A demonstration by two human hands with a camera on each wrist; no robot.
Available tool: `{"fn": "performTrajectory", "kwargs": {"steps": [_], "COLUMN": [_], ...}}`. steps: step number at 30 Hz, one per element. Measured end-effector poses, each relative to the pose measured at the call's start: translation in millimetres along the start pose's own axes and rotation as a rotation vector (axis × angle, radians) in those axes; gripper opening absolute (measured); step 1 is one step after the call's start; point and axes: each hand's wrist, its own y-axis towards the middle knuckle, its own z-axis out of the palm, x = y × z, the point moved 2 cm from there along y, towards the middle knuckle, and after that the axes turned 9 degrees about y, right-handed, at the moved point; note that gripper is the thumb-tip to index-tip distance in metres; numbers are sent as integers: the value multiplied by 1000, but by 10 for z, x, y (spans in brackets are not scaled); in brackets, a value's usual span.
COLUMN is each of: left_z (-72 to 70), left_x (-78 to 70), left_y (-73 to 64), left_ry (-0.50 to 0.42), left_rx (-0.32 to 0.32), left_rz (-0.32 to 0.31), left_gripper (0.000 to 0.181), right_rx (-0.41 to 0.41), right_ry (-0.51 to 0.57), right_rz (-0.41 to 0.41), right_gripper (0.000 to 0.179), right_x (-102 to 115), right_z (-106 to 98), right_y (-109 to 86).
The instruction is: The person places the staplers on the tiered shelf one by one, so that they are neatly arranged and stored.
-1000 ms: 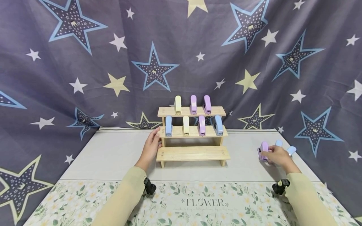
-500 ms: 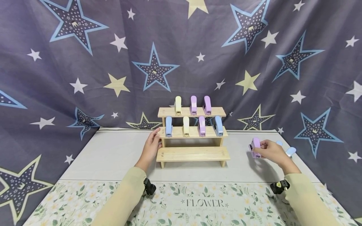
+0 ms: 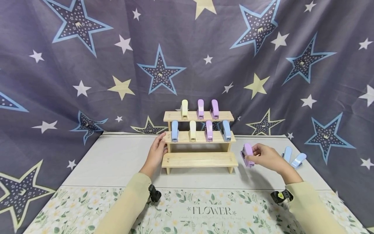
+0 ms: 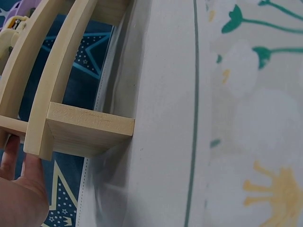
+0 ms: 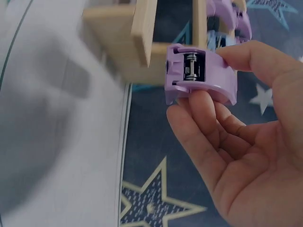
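My right hand (image 3: 270, 157) pinches a purple stapler (image 3: 248, 155) in the air, just right of the three-tier wooden rack (image 3: 200, 160). In the right wrist view the purple stapler (image 5: 220, 71) sits between thumb and fingers, its metal mechanism facing the camera. At the rack's left end, my left hand (image 3: 156, 152) grips the middle tier; the left wrist view shows fingertips against the wood (image 4: 40, 137). A blue, a yellow, a purple and another blue stapler (image 3: 226, 131) stand along the middle tier. Above them, one yellow stapler (image 3: 184, 109) and two purple ones stand on the top tier.
Two blue staplers (image 3: 298, 160) lie on the white tabletop (image 3: 122, 162) to the right, beyond my right hand. A floral mat (image 3: 216, 221) printed with FLOWER covers the near side. Behind the rack hangs a dark star-patterned curtain (image 3: 193, 81).
My right hand has lifted the purple stapler from beside the blue ones and carried it left towards the rack. Both blue staplers are now uncovered. My left hand has stayed on the rack.
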Motion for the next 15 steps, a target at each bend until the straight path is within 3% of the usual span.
{"fn": "performTrajectory", "kwargs": {"steps": [8,15], "left_z": [-2,6], "left_x": [-4,-6], "left_y": [2,1], "left_ry": [5,2], "left_rx": [5,6], "left_rz": [1,0], "left_gripper": [43,43], "right_rx": [54,93], "right_ry": [73,122], "right_rz": [-109,-150], "right_gripper": [29,26], "right_x": [254,425], "right_z": [268,584], "right_y": [86,204]}}
